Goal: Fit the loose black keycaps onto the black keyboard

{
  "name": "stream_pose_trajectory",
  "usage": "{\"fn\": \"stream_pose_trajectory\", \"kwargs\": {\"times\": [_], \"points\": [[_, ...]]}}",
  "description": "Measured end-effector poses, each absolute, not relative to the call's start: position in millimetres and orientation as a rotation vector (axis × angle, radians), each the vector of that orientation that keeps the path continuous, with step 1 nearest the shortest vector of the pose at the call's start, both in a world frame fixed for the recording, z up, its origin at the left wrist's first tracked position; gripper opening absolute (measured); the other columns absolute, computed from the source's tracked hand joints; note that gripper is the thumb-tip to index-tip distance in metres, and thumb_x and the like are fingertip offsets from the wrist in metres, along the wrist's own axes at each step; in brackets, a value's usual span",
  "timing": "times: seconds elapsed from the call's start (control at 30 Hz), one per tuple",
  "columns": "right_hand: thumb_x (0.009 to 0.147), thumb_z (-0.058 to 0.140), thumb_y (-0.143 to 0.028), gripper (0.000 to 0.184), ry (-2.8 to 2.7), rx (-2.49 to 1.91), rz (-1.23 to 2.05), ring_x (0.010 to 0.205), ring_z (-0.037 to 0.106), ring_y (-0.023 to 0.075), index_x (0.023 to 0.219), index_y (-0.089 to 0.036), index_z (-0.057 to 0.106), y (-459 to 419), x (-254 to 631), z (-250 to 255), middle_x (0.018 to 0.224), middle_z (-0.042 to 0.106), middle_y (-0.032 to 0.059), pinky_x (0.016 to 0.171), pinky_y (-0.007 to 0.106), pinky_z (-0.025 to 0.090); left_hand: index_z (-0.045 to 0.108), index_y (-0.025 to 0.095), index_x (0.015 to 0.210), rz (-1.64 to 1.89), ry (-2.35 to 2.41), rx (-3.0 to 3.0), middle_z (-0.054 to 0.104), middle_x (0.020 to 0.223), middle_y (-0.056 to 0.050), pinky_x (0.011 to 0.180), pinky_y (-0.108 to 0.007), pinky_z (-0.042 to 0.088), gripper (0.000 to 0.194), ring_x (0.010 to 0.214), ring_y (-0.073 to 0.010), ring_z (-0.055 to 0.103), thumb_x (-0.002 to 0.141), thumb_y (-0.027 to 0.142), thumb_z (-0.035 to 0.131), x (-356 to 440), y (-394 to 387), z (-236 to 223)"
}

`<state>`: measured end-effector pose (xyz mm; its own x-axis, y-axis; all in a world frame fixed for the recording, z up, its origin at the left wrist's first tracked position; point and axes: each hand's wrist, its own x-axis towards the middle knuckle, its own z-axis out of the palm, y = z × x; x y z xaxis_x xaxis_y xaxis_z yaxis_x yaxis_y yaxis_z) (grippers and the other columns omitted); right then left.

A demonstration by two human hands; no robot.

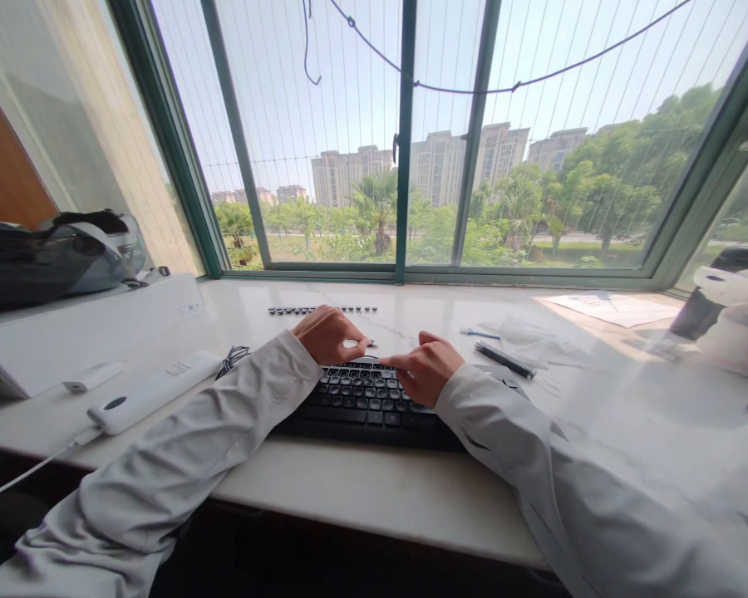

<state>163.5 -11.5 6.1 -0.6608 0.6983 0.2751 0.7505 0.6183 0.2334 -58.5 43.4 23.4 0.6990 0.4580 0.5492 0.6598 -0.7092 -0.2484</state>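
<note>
A black keyboard (365, 405) lies on the white marble sill (411, 490) in front of me. My left hand (327, 334) is curled at the keyboard's far edge, its fingertips pinched on a small pale piece I cannot name. My right hand (427, 368) rests over the top rows of keys, fingers bent and pointing left toward the other hand. Beyond the hands a row of small dark keycaps (321, 311) is lined up on the sill. Both arms wear pale long sleeves.
A white box (81, 332), a white power bank (150, 400) with cable and a small white stick (92, 376) lie at left. A black pen (504, 360), a blue pen (479, 334) and papers (611, 307) lie at right. A dark helmet (50, 253) sits far left, the window behind.
</note>
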Motion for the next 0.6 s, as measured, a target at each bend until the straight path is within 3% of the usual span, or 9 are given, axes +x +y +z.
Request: {"fn": "stream_pose_trajectory", "kwargs": {"times": [0.27, 0.6], "points": [[0.083, 0.051, -0.020, 0.035, -2.600, -1.275, -0.315, 0.072, 0.065, 0.0168, 0.105, -0.033, 0.074, -8, 160, 0, 0.083, 0.076, 0.0021, 0.085, 0.031, 0.038, 0.078, 0.021, 0.084, -0.296, -1.758, -2.027, 0.072, 0.079, -0.013, 0.072, -0.037, 0.046, 0.040, 0.078, -0.0302, 0.066, 0.079, 0.045, 0.046, -102, 86, 28], [0.085, 0.049, -0.023, 0.032, -2.558, -1.270, -0.337, 0.075, 0.067, 0.0150, 0.102, -0.031, 0.074, -5, 166, 4, 0.081, 0.076, 0.0024, 0.087, 0.030, 0.035, 0.075, 0.020, 0.085, -0.142, -1.938, -1.983, 0.071, 0.088, -0.015, 0.077, -0.038, 0.046, 0.042, 0.085, -0.0305, 0.066, 0.079, 0.046, 0.043, -117, 108, 8]]}}
